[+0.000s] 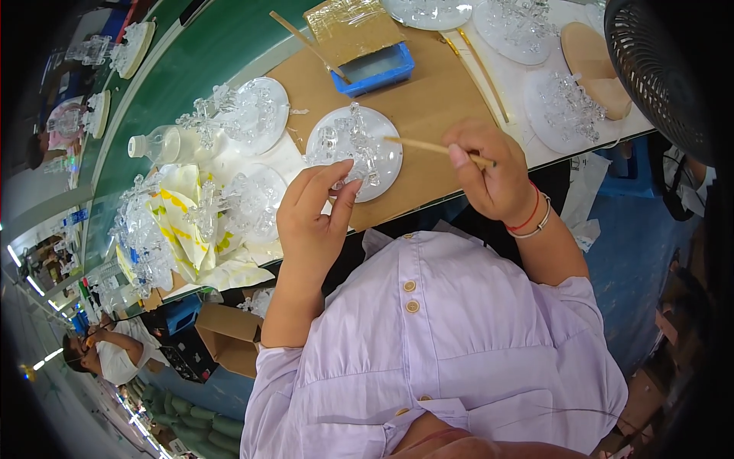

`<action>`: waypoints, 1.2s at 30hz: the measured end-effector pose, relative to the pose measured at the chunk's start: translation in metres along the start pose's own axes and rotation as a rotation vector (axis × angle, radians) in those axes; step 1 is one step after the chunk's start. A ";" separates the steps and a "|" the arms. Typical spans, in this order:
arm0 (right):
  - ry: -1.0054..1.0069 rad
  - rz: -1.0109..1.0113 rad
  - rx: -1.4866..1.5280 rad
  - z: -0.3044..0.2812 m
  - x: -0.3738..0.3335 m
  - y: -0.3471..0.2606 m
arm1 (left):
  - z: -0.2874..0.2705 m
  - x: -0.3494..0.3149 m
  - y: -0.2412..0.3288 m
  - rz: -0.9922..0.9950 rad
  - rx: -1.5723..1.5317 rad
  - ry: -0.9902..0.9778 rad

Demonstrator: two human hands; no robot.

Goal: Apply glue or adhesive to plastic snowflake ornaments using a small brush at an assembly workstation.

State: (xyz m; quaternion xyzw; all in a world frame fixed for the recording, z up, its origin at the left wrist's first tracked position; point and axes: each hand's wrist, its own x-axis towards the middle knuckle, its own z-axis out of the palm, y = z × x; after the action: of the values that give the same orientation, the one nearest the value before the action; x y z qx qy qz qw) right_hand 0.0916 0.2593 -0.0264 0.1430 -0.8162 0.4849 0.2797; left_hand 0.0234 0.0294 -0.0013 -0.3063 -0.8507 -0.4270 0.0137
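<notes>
The left hand [313, 218] pinches a small clear glass piece [345, 182] between thumb and loosely curled fingers, at the near rim of a round clear plate [386, 153] carrying a clear crystal ornament [353, 141]. The right hand [493, 176] is closed around a thin wooden stick [428, 145], its tip over that plate. Beyond the fingers, a blue rectangular tray [378, 73] holds pale liquid.

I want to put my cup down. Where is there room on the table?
Bare brown board lies between the blue tray and the round clear dish under the hands. Left of it, clear glass ornaments crowd the table.
</notes>
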 end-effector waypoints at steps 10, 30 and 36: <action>-0.019 -0.007 0.044 -0.007 -0.002 -0.005 | 0.002 0.004 -0.002 0.067 0.023 0.035; -0.041 -0.038 0.002 -0.004 -0.011 -0.015 | 0.011 0.013 0.006 -0.029 -0.081 -0.007; -0.023 -0.048 -0.020 0.001 -0.014 -0.013 | 0.012 0.014 0.008 -0.025 -0.087 -0.019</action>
State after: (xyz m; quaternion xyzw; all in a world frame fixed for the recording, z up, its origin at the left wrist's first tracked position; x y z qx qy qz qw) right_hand 0.1087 0.2510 -0.0256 0.1653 -0.8204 0.4683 0.2834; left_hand 0.0197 0.0487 0.0011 -0.2999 -0.8352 -0.4607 -0.0133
